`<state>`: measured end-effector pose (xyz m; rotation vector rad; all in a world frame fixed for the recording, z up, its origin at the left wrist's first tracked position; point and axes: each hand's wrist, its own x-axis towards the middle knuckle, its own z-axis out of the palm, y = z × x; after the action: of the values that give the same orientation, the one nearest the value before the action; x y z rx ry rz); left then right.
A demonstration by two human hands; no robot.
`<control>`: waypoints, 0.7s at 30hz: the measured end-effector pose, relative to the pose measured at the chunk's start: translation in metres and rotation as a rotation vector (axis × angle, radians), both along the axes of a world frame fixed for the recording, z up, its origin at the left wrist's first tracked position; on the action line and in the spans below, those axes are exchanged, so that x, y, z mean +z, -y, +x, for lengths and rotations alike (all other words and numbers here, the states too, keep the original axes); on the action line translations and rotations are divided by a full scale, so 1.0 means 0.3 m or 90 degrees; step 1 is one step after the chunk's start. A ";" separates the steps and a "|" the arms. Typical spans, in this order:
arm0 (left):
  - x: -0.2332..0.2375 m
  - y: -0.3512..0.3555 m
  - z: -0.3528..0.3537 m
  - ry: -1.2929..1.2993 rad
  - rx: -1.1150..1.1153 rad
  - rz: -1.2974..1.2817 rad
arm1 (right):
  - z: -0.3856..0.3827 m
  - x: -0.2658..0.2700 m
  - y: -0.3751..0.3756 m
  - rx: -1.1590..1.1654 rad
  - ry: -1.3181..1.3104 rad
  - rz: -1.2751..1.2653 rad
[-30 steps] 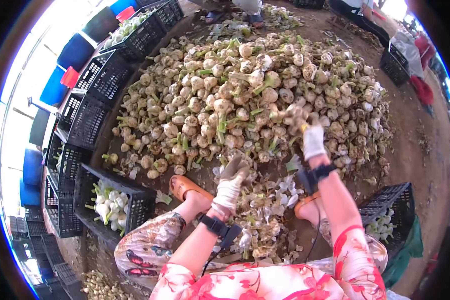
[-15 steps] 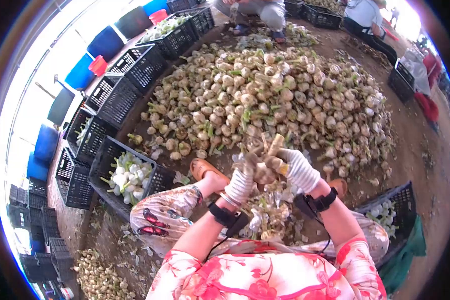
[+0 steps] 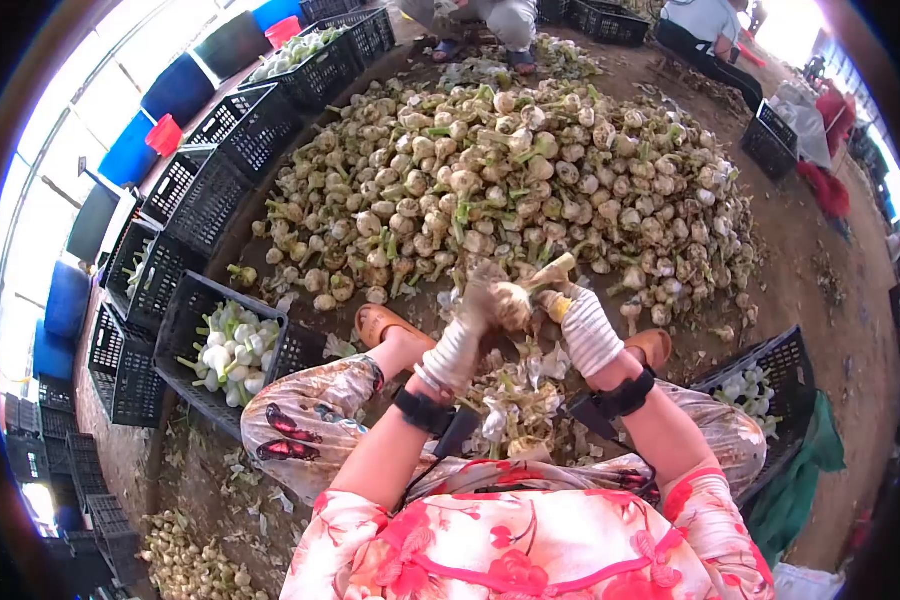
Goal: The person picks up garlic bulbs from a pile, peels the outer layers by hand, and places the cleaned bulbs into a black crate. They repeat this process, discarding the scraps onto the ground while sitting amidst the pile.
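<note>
A garlic bulb (image 3: 511, 305) with a thick cut stem pointing up and to the right is between my two gloved hands. My left hand (image 3: 470, 325), blurred by motion, wraps round the bulb from the left. On the right, my right hand (image 3: 578, 322) has its fingers closed near the stem, with a small yellowish thing at the fingertips that I cannot make out. Below both hands, peeled skins and scraps (image 3: 515, 400) lie between my legs. Beyond them rises a large heap of unpeeled garlic (image 3: 510, 180).
A black crate of cleaned garlic (image 3: 205, 385) stands at the left, another crate (image 3: 795, 375) at the right. More black crates (image 3: 205, 200) line the left side. A person (image 3: 515, 25) crouches behind the heap; another person (image 3: 705, 30) sits at the upper right.
The bulb has turned and shows more clearly between my hands. My left hand has lifted slightly and blurred. The whole view has shifted a little, moving the heap and crates left and up.
</note>
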<state>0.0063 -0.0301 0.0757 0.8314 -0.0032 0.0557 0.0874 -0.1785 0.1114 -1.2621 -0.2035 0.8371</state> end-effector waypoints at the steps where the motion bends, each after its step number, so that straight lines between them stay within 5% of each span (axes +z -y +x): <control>1: 0.017 0.023 -0.014 0.026 0.111 0.150 | -0.005 -0.012 -0.019 -0.040 -0.026 0.010; 3: 0.001 0.053 -0.040 0.090 0.274 0.392 | -0.033 -0.014 -0.032 -0.052 -0.035 -0.008; 5: 0.018 0.045 -0.049 0.125 0.316 0.465 | -0.054 0.005 -0.053 -0.041 0.009 -0.031; 6: 0.032 0.046 -0.054 0.071 0.290 0.334 | -0.051 0.025 -0.050 0.001 0.038 -0.086; 9: 0.047 0.033 -0.056 -0.056 0.182 0.011 | -0.032 -0.107 -0.094 -0.105 0.590 -0.153; 13: 0.044 -0.001 -0.047 -0.162 -0.013 -0.194 | 0.015 -0.104 -0.091 -0.126 0.721 -0.212; 16: 0.100 -0.035 -0.033 -0.103 -0.141 -0.237 | 0.005 -0.124 -0.096 -0.151 0.296 0.054; 19: 0.132 -0.028 -0.017 -0.153 0.068 -0.166 | -0.073 -0.037 -0.093 -0.192 0.120 0.087; 21: 0.059 -0.010 -0.001 -0.054 0.226 0.089 | -0.075 -0.073 -0.100 -0.240 0.043 0.165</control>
<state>0.0061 -0.0271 0.0933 0.9655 0.2224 0.3586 0.0650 -0.1486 0.0896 -1.0416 -0.1182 0.4293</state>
